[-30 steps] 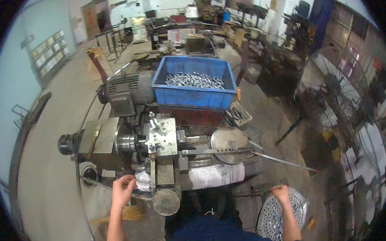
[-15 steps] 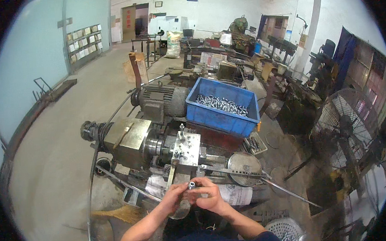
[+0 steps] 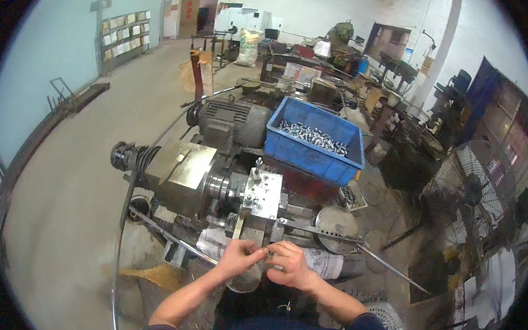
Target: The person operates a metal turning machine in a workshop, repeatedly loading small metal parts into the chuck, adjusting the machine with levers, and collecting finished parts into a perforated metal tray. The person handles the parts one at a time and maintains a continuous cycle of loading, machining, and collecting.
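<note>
In the head view, the left hand [image 3: 238, 260] and right hand [image 3: 290, 264] stay together, fingertips meeting nearer than the metal block [image 3: 268, 194]; the small metal piece, likely between them, no longer shows, so I cannot tell their grip.

The left hand [image 3: 239, 259] and right hand [image 3: 288, 266] meet at the fingertips [image 3: 260, 253], fingers curled inward (exact grip unclear). Both bare forearms [image 3: 188, 297] slant in from below.
</note>
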### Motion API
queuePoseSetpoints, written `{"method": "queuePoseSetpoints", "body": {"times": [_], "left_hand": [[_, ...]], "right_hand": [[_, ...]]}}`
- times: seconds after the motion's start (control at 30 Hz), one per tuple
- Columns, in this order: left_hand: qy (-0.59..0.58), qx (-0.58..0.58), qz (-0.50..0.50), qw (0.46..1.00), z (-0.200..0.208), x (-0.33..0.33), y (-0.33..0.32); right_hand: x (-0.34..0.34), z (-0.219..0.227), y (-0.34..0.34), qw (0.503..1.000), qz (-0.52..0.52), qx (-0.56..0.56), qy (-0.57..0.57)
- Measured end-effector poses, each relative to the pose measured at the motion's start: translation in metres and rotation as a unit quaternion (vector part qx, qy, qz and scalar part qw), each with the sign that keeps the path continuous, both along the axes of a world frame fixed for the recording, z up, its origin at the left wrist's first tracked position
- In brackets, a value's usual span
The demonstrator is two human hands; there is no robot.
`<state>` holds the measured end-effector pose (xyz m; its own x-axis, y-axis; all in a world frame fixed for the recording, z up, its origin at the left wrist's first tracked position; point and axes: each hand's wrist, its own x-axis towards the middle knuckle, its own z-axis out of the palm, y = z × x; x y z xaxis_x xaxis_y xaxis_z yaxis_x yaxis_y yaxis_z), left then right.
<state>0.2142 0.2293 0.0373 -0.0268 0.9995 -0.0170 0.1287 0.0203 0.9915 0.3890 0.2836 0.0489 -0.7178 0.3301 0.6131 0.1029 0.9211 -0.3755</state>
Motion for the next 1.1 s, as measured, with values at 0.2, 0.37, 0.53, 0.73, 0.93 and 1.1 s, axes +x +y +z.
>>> {"method": "queuePoseSetpoints", "body": {"times": [0.2,0.37,0.53,0.73,0.93,1.1], "left_hand": [[0.008,-0.004,0.020,1.000,-0.003,-0.023,0.005],[-0.015,-0.045,-0.002,0.999,0.004,-0.050,0.000],[0.132,0.029,0.025,0.990,0.011,-0.116,-0.019],[0.193,-0.013,0.394,0.898,0.007,-0.227,-0.133],[0.466,-0.091,0.472,0.743,-0.037,-0.233,-0.247],[0.407,-0.221,0.405,0.788,-0.038,-0.194,-0.243]], "right_hand": [[-0.023,0.013,0.011,0.995,0.065,0.031,-0.067],[-0.050,0.023,0.025,0.984,0.135,0.009,-0.112],[-0.082,0.024,0.072,0.981,0.084,-0.002,-0.175],[-0.139,-0.003,0.144,0.949,-0.104,0.056,-0.292],[-0.161,-0.023,0.161,0.951,-0.093,-0.002,-0.294],[-0.172,-0.019,0.161,0.941,-0.089,0.005,-0.328]]}}
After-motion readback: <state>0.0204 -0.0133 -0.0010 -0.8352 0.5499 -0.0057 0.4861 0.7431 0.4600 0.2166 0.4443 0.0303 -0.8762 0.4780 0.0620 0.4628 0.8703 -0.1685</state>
